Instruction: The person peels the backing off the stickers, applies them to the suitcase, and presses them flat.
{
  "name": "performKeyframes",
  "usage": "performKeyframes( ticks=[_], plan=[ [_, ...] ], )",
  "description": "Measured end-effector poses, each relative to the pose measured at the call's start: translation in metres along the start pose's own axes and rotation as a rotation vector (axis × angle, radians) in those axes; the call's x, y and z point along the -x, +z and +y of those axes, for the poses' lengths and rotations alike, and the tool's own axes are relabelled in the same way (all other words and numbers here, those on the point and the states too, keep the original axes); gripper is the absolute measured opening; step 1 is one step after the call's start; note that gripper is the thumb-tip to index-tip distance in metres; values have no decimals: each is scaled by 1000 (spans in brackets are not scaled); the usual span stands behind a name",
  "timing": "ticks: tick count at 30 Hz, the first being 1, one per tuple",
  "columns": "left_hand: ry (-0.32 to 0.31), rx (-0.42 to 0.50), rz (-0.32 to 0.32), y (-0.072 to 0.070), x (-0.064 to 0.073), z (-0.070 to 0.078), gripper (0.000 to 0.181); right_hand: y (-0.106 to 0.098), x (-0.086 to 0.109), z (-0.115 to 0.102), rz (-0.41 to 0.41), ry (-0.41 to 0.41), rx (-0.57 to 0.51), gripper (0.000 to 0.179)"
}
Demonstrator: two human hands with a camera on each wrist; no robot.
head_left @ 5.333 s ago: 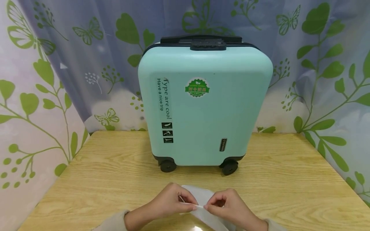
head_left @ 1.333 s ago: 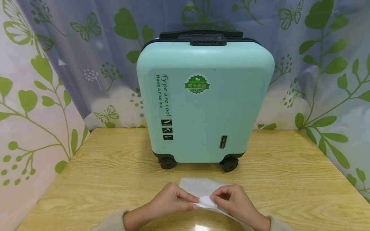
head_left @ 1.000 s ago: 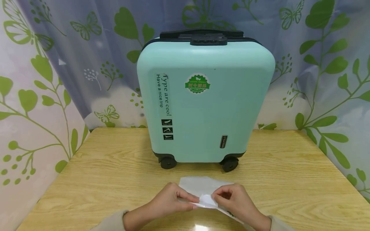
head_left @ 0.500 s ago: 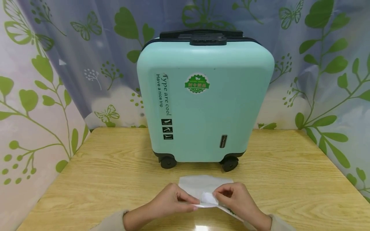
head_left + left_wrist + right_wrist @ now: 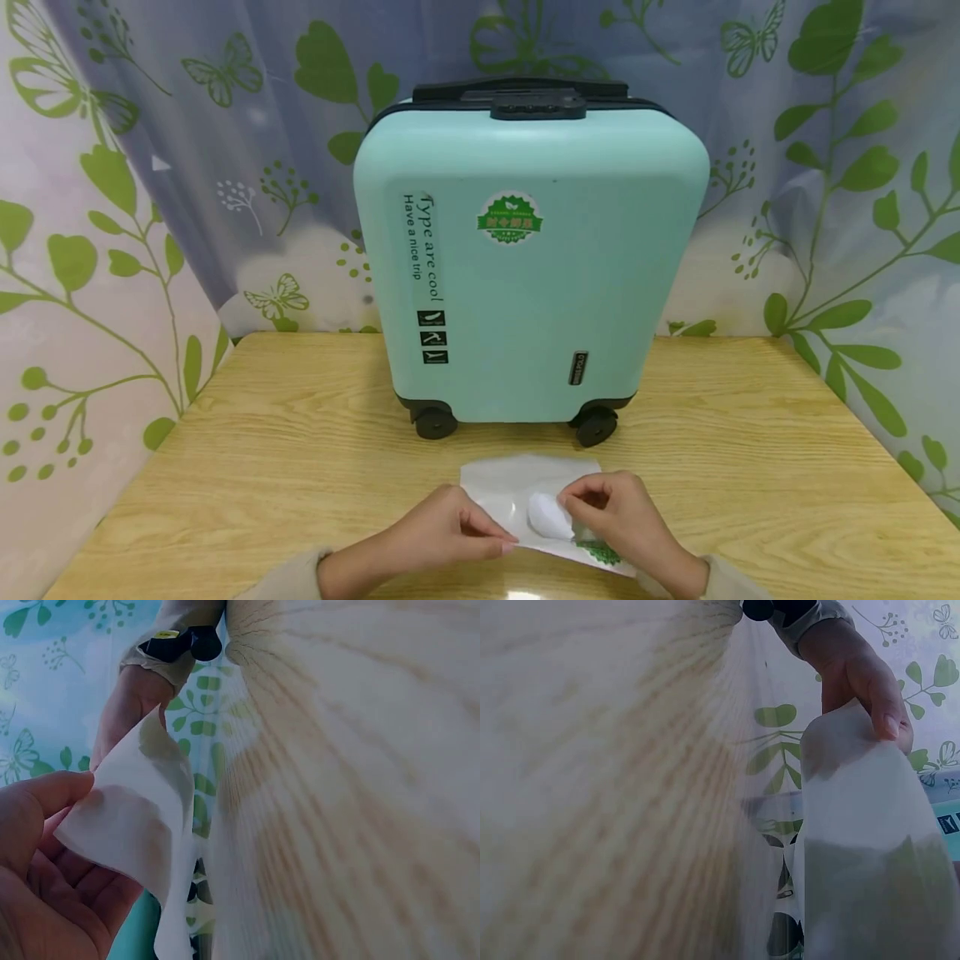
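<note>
A white sticker sheet (image 5: 495, 492) is held just above the table in front of the suitcase. My left hand (image 5: 442, 533) pinches its near edge between thumb and forefinger; in the left wrist view the sheet's corner lies between the left hand's thumb and fingers (image 5: 64, 791). A round sticker (image 5: 550, 517), its white back showing, is partly lifted off the sheet, and my right hand (image 5: 626, 521) pinches its edge. Beside that hand, a green printed sticker (image 5: 600, 552) shows at the sheet's right end, partly covered by the fingers.
A mint-green suitcase (image 5: 525, 300) stands upright on black wheels behind the hands, bearing a green round sticker (image 5: 510, 218) and black lettering. It stands on a wood-grain table (image 5: 270, 450). Leaf-patterned curtains (image 5: 112, 250) hang at the back and both sides.
The sheet, earlier bent between both hands' fingertips, now lies flatter. The round sticker's white back has come into view and the right hand has drawn it up and right. Green print now shows.
</note>
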State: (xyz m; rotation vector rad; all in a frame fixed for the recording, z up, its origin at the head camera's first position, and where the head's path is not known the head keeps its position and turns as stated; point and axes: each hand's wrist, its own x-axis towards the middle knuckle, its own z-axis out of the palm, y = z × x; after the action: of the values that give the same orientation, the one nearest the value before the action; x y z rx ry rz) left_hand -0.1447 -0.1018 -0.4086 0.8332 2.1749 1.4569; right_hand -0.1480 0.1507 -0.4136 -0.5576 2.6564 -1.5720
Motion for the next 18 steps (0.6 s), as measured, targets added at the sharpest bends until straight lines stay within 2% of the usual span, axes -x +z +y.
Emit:
performKeyframes(
  ticks=[5, 12, 18],
  plan=[
    [12, -54, -21, 0, 1, -2, 15, 0, 0, 1, 13, -12, 1, 7],
    [-27, -59, -81, 3, 2, -5, 14, 0, -1, 2, 31, -16, -10, 7],
    [-24, -79, -117, 5, 4, -7, 12, 0, -2, 1, 47, 1, -8, 8]
  ],
)
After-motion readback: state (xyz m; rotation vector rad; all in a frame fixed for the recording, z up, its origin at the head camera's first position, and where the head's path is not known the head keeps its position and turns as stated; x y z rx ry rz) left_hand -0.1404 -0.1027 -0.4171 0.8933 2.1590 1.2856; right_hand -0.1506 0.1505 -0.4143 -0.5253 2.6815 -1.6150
